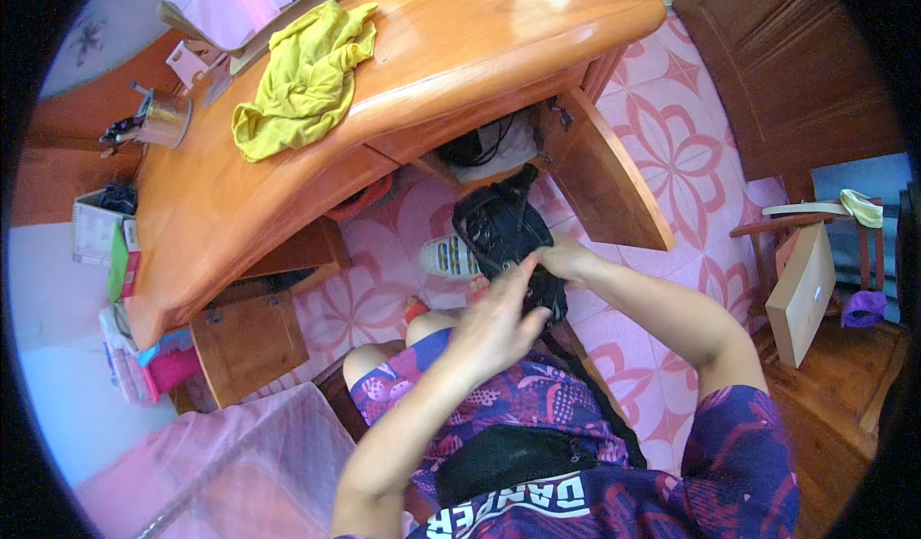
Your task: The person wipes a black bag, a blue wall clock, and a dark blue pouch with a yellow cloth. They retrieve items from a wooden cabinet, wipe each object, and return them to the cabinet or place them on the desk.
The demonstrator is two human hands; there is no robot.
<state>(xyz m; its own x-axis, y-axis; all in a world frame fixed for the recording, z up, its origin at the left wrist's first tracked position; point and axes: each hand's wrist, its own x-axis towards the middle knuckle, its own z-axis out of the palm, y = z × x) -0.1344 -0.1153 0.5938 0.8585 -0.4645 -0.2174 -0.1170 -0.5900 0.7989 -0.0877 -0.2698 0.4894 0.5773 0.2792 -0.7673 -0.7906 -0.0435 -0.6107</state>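
A black bag (504, 222) with straps and small buckles stands in front of my legs, above the tiled floor. My right hand (567, 260) is at the bag's right side, its fingers curled around the edge and partly hidden. Over the bag's lower part is my left hand (504, 316), slightly blurred, with the thumb spread away from the fingers. Its fingertips come close to the right hand. Across my waist lies a black zipped pouch (504, 460), and a dark strap (604, 417) runs beside it.
A wooden desk (446, 50) curves ahead, bearing a crumpled yellow cloth (309, 82) and a pen holder (165, 118). Below it, a cabinet door (611, 179) hangs open near dark cables (493, 140). A white striped slipper (442, 257) lies on the floor. A flat box (802, 294) stands right.
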